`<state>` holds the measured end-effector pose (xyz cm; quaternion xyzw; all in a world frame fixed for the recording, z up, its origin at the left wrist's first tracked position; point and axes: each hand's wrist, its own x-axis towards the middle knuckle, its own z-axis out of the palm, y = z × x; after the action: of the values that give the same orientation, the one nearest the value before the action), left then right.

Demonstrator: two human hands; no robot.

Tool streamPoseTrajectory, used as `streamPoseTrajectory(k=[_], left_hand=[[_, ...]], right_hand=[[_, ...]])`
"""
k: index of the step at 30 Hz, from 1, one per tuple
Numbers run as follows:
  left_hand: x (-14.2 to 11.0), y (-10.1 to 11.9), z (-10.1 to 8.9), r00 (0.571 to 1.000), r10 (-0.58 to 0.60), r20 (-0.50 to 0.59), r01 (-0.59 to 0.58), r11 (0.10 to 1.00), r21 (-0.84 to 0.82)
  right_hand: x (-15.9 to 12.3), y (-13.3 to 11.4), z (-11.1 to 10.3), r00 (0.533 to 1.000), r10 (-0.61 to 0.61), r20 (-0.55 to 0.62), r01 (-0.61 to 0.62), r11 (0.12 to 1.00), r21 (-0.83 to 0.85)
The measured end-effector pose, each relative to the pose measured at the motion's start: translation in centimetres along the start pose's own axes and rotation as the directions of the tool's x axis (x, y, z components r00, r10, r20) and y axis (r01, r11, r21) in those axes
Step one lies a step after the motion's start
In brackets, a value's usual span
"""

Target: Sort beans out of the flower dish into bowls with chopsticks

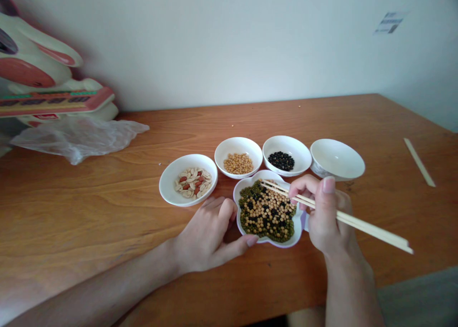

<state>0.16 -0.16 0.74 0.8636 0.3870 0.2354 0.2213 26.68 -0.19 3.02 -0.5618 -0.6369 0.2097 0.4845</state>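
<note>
A pair of wooden chopsticks (372,229) is held in my right hand (327,217), with the thumb on top and the fingers curled round them. Their tips dip among the beans near the far edge of a white flower-shaped dish (282,244). Mixed green, black and tan beans (268,210) cover the dish's bottom. Whether the tips pinch a bean is too small to tell. My left hand (207,234) grips the dish's left side, thumb along the near rim and the other fingers curled against its edge.
Behind the dish stand white bowls: one with peanuts (193,183), one with tan beans (238,163), one with black beans (281,161), and an empty bowl (336,160). A wooden stick (419,162) lies right. A plastic bag (82,136) and toy keyboard (57,100) sit left.
</note>
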Motion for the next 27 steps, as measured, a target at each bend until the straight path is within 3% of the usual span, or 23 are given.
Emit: streamPoseTrajectory(k=[27], left_hand=[[-0.05,-0.06,-0.01,1.0,0.017,0.014,-0.017,1.0,0.001]], right_hand=[[0.16,-0.16,-0.35,1.0,-0.012,-0.019,0.012,1.0,0.006]])
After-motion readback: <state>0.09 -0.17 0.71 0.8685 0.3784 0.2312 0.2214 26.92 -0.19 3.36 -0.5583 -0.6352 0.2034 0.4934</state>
